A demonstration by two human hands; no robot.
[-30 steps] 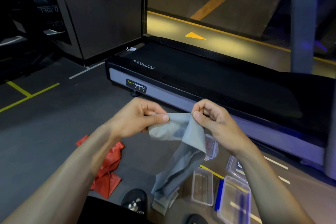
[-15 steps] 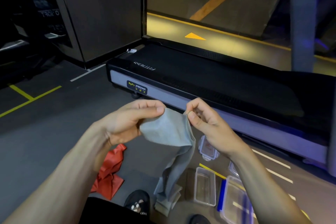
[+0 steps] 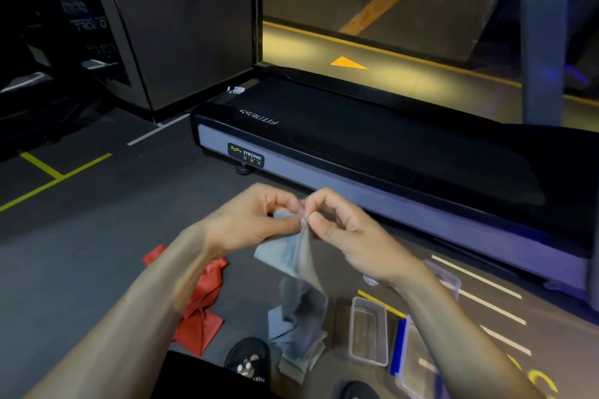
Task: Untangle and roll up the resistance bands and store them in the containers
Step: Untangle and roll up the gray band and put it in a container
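- Since the earlier frames, both hands have been brought close together, so the top edge of the grey resistance band [image 3: 293, 256] is now bunched between them instead of spread wide.
- The left hand [image 3: 256, 220] is pinched shut on the top of the grey band, thumb against fingers.
- The right hand [image 3: 340, 223] is pinched shut on the same edge, and the two hands nearly touch.
- The corners seem to be held together so that the band can be folded flat before it is rolled.
- The grey band is thin and soft. It hangs down from the hands, and its lower end lies crumpled in a heap on the floor [image 3: 97, 236].
- A red resistance band [image 3: 201, 308] is left on the floor under the left arm, twisted and not yet rolled.
- A clear plastic container [image 3: 369, 330] is set open on the floor near the grey heap, most likely to be within easy reach.
- A blue-edged lid [image 3: 400, 347] is lying just beside that container.
- A treadmill [image 3: 389, 152] is seen behind the hands.
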